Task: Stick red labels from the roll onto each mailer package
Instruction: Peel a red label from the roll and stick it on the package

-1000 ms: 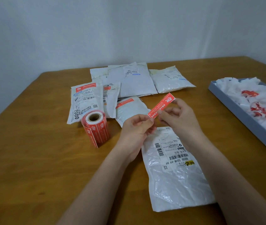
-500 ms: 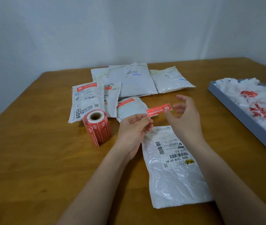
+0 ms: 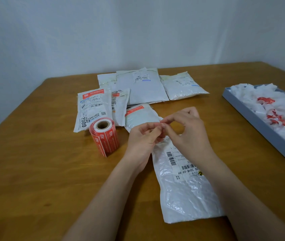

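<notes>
The left hand (image 3: 144,136) and the right hand (image 3: 187,129) meet fingertip to fingertip above the top end of the nearest mailer (image 3: 181,180). Both have their fingers curled in a narrow pinch, and a sliver of red shows between them; it looks like a red label (image 3: 161,121), though most of it is hidden by the fingers.

The nearest mailer lies flat on the wooden table (image 3: 33,171) under the forearms, its barcode sticker facing up. Left of the left hand the label roll (image 3: 104,136) stands on end, a loose strip hanging down its side. Beyond the hands lie more mailers (image 3: 143,87), overlapping one another; three of those nearer the roll carry a red label across the top.

At the right edge of the table sits a shallow grey tray (image 3: 253,119), well apart from the hands. It holds a heap of crumpled white paper scraps (image 3: 263,101) mixed with red bits.
</notes>
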`<state>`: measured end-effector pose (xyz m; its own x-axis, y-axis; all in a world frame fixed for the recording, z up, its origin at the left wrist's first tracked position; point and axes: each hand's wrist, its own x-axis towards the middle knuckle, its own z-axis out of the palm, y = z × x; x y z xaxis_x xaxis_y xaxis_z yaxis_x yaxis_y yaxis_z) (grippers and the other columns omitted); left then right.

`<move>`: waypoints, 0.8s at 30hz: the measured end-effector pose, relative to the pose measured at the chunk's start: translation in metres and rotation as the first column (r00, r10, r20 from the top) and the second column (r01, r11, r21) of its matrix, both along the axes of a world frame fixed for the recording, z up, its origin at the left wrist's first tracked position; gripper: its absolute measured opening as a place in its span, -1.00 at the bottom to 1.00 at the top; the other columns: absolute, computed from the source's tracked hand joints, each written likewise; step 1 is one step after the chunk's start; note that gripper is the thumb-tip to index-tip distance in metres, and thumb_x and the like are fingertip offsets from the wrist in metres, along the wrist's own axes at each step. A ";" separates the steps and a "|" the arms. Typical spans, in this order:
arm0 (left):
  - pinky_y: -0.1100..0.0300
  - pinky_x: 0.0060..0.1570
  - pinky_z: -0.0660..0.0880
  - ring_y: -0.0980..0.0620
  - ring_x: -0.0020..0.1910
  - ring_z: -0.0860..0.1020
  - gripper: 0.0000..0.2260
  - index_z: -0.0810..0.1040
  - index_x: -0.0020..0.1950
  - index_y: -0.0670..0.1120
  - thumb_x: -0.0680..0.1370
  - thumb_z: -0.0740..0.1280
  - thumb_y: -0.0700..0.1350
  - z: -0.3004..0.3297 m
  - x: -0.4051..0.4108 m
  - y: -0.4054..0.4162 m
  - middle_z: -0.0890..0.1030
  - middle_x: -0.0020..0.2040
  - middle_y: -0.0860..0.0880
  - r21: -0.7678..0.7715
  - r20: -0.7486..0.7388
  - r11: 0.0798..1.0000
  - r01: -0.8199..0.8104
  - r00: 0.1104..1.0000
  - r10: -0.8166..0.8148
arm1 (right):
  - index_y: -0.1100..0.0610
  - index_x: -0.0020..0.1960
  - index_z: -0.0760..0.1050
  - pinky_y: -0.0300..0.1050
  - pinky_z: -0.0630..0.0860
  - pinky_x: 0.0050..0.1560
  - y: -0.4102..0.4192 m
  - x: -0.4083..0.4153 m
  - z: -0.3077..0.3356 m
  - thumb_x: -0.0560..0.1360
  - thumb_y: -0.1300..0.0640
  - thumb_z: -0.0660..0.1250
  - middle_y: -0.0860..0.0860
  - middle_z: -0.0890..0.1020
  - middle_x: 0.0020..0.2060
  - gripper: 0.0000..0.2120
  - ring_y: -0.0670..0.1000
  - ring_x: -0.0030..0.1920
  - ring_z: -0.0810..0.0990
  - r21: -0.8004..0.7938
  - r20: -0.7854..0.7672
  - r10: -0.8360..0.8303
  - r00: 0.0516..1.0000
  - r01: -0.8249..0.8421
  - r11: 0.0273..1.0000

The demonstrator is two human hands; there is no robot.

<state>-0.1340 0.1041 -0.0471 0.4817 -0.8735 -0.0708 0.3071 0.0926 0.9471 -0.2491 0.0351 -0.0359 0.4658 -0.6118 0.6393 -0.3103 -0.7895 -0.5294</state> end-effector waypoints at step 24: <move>0.33 -0.22 0.52 0.08 -0.26 0.55 -0.87 0.62 0.06 -0.27 0.56 0.33 -0.28 0.004 -0.002 0.004 0.63 -0.21 -0.11 -0.010 0.263 1.000 -0.028 0.964 0.030 | 0.02 -0.14 0.67 0.18 0.50 0.03 0.009 0.000 0.009 0.37 0.14 0.51 -0.37 0.42 -0.32 -0.92 -0.05 -0.07 0.55 0.087 0.077 -0.017 0.997 0.010 0.996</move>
<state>-0.1363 0.1077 -0.0432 0.5079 -0.8588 0.0665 0.0446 0.1034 0.9936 -0.2495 0.0441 -0.0269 0.4080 -0.6725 0.6175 -0.2759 -0.7356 -0.6187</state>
